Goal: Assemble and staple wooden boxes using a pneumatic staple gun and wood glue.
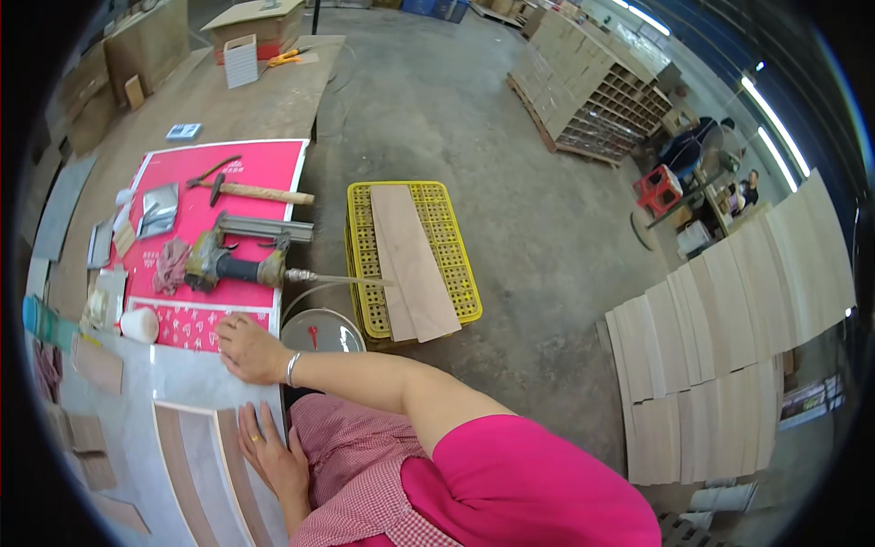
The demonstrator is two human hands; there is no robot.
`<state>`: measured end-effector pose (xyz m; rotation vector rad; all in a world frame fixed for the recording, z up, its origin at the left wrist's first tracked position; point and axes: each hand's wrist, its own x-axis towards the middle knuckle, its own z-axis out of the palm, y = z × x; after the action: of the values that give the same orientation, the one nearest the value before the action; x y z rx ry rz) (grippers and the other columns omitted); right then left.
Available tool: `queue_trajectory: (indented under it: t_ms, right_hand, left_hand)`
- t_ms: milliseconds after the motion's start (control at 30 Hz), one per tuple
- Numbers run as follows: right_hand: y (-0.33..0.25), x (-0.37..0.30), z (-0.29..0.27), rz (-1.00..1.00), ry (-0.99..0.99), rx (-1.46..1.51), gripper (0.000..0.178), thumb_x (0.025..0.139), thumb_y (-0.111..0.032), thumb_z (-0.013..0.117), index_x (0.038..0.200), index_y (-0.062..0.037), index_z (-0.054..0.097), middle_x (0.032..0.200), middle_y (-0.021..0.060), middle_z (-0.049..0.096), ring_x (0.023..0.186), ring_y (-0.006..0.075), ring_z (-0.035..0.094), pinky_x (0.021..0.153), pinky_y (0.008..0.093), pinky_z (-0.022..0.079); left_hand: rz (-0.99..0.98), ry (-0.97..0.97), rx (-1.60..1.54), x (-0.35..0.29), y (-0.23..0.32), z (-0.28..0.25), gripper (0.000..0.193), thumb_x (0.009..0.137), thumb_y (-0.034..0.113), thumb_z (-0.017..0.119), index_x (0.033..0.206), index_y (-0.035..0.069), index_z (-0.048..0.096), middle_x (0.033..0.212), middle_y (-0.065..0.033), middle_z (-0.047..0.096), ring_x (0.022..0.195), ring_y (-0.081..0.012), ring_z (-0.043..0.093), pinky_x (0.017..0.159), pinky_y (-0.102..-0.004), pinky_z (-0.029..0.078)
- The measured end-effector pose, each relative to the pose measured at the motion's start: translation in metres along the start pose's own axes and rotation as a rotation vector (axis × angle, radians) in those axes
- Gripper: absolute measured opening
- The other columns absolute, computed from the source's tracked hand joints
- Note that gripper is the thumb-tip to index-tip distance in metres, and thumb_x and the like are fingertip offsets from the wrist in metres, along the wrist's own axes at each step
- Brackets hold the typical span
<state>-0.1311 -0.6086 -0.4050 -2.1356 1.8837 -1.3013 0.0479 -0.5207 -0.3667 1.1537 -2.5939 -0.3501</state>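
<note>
My left hand, with a ring on one finger, lies stretched out against the near side of a shallow wooden frame. That frame rests on the pale tabletop and has light edges with brown wood strips. Above it, my right hand rests palm down at the table edge, its fingers slightly bent and apart, beside a pink patterned sheet. A bracelet circles that wrist. Further up the pink mat lie a nail gun with an air hose, a hammer and pliers.
A yellow plastic crate carrying thin wood boards stands right of the table. Below the hose sits a round bucket. A white glue bottle is at the mat's left. Stacked boards stand far right; people sit behind.
</note>
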Motion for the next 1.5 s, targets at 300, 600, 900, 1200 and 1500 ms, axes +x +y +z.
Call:
queue_trajectory:
  t_ms: [300,600,900,1200,1500]
  right_hand:
    - [0.006,-0.002,0.001,0.051,0.056,0.075,0.013,0.08,-0.008,0.059,0.089,0.0014,0.058,0.097,0.0164,0.055,0.102,0.0321,0.052,0.096,0.0432,0.04]
    - [0.009,-0.008,0.0,0.118,0.096,0.192,0.01,0.084,-0.009,0.06,0.087,-0.0004,0.054,0.092,0.0146,0.055,0.094,0.0327,0.054,0.087,0.0409,0.043]
    - [0.007,-0.005,-0.001,0.198,0.055,0.309,0.014,0.089,-0.014,0.057,0.089,0.0005,0.054,0.09,0.0162,0.057,0.093,0.0335,0.056,0.092,0.0428,0.042]
    - [0.009,-0.007,0.002,0.181,0.116,0.253,0.014,0.089,-0.015,0.06,0.087,-0.0013,0.057,0.084,0.0154,0.061,0.087,0.0329,0.059,0.082,0.0409,0.044]
    - [0.015,-0.006,0.006,0.079,0.024,0.146,0.01,0.087,-0.012,0.058,0.085,-0.0021,0.06,0.084,0.0142,0.061,0.087,0.0316,0.059,0.08,0.0422,0.043]
  left_hand:
    - [-0.029,-0.058,0.079,0.001,0.004,0.001,0.065,0.079,0.013,0.067,0.139,0.003,0.043,0.147,-0.0195,0.036,0.138,-0.039,0.03,0.112,-0.0514,0.023]
    - [-0.028,-0.06,0.022,-0.001,-0.003,-0.002,0.065,0.077,0.014,0.069,0.137,0.003,0.045,0.144,-0.0205,0.038,0.137,-0.0384,0.031,0.11,-0.0531,0.024]
    - [0.018,-0.008,0.011,0.0,0.001,-0.004,0.067,0.073,0.01,0.071,0.135,0.002,0.045,0.143,-0.0208,0.037,0.135,-0.0393,0.032,0.11,-0.0516,0.024]
    - [0.032,0.032,0.013,-0.001,0.002,-0.004,0.065,0.073,0.012,0.072,0.133,0.003,0.047,0.141,-0.0202,0.04,0.134,-0.039,0.034,0.11,-0.0499,0.025]
    - [0.008,0.03,0.021,-0.002,0.003,-0.004,0.063,0.073,0.015,0.073,0.131,0.004,0.051,0.14,-0.0193,0.043,0.134,-0.0374,0.036,0.11,-0.0486,0.026]
